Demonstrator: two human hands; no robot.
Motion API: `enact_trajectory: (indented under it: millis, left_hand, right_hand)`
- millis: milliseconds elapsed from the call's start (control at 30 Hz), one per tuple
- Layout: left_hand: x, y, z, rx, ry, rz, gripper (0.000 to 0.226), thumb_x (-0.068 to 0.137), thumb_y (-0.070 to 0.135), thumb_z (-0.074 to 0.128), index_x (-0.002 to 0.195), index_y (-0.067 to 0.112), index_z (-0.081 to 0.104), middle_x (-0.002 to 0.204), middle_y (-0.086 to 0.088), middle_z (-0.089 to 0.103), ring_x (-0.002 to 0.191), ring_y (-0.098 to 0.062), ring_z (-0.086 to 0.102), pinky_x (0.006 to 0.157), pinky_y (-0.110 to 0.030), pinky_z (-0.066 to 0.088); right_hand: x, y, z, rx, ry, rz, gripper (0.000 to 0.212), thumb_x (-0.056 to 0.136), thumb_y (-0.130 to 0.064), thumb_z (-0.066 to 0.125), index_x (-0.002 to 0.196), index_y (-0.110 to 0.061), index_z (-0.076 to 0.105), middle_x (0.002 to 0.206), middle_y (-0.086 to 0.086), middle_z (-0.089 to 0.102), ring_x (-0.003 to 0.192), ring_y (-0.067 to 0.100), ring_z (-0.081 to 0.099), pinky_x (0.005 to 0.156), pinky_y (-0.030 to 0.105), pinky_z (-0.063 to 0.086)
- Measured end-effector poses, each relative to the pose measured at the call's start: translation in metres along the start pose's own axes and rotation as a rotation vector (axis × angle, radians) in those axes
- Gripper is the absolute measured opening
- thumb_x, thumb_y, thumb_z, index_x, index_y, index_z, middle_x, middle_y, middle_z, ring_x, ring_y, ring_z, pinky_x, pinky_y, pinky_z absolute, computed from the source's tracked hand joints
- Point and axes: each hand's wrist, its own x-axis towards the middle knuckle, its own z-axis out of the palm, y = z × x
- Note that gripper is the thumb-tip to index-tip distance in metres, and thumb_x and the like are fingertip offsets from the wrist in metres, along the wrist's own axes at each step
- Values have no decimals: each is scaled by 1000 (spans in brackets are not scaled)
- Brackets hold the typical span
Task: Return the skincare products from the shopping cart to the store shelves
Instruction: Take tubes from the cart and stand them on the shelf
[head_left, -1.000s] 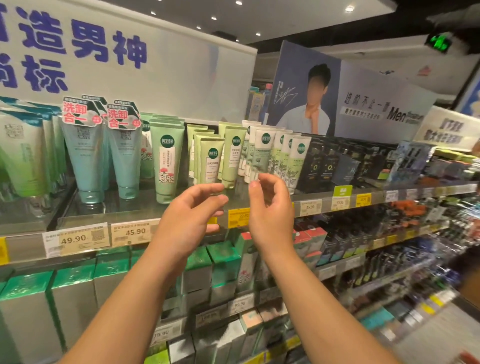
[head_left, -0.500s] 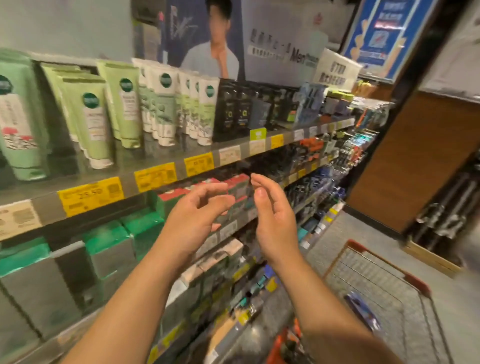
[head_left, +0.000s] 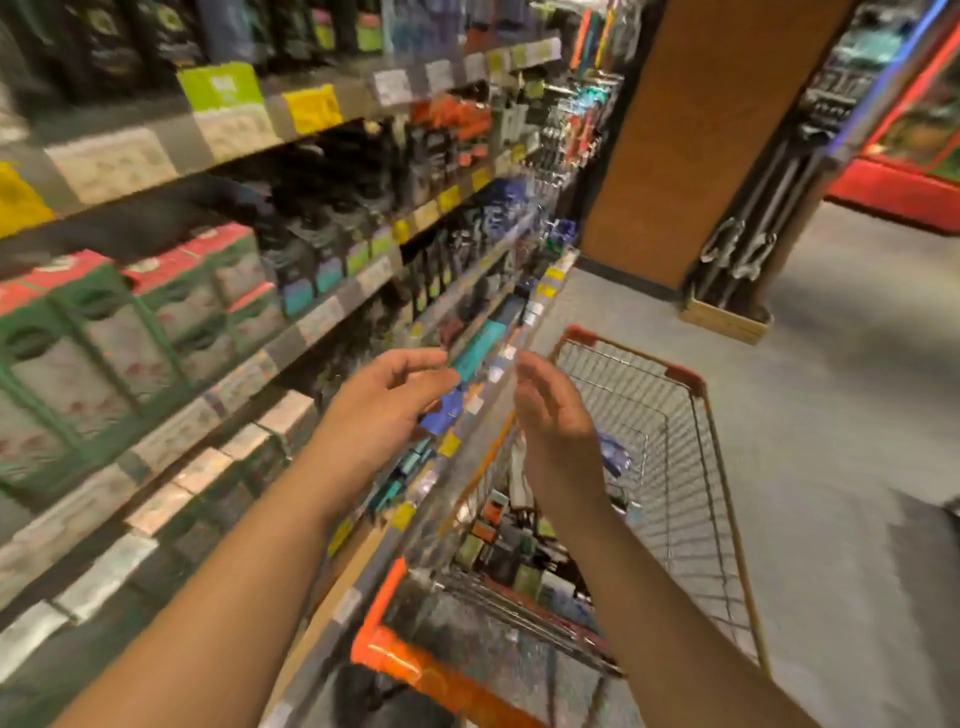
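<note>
step: between items. left hand and right hand, grip loose, empty, above shopping cart; skincare products lie inside. next: reach down, pick one.

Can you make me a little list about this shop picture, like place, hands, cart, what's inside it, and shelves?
place: store aisle
left hand: empty, fingers loosely bent, raised in front of the shelves
right hand: empty, fingers relaxed, raised over the cart
cart: wire basket with red-orange trim, standing beside the shelves
inside cart: several small products, too blurry to name
shelves: green-and-red boxes, dark bottles, yellow price tags
</note>
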Motion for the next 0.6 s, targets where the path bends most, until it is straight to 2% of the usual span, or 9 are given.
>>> enact_trajectory:
  millis: [67,167,233,333,467,567,600]
  left_hand:
    - [18,-10,31,26,-25,-62,12,96,25,69,107,25,70,97,3,72,86,-13,65,78,-35,51]
    - [42,-23,76,52,-60,-134,7,98,21,65,104,22,69,102,-5,72,86,-17,62,72,-33,50]
    - [53,-32,102,66,-97,-154,7,95,24,70,101,22,69,101,-5,70,85,-18,61,71,-33,49]
    - [68,-48,135,134,-137,-190,23,81,38,72,101,27,70,106,-5,73,89,-17,65,78,-39,52]
    - [89,-75,159,194,-118,-294,12,97,30,66,107,26,71,114,-2,75,92,-18,67,87,-44,55]
    - [104,-95,168,238,-116,-352,16,94,31,69,108,26,73,112,-2,75,90,-18,67,86,-44,55]
    - [110,-103,172,249,-112,-370,20,89,35,71,107,27,73,112,-1,76,90,-17,68,85,-42,55]
  right_hand:
    - [7,27,-28,-5,61,62,37,88,-69,56,125,-67,53,142,-19,59,132,-2,54,108,31,46]
    - [12,65,-70,-10,128,190,35,98,-59,55,130,-69,46,135,-29,55,130,-2,53,100,19,43]
    - [17,90,-97,-2,174,254,36,104,-49,53,135,-64,46,130,-34,54,122,0,56,97,21,45]
    - [28,130,-125,-47,211,318,40,104,-47,53,144,-50,50,143,-22,57,128,-5,52,96,20,42]
    - [40,175,-140,-39,243,418,48,103,-48,54,151,-45,45,147,-13,55,131,6,52,99,27,39]
    - [50,206,-138,-17,229,483,49,104,-45,54,152,-43,43,140,-10,57,127,8,53,90,13,40]
    - [54,221,-135,-17,225,496,49,104,-46,55,151,-42,44,141,-7,58,128,11,54,91,15,43]
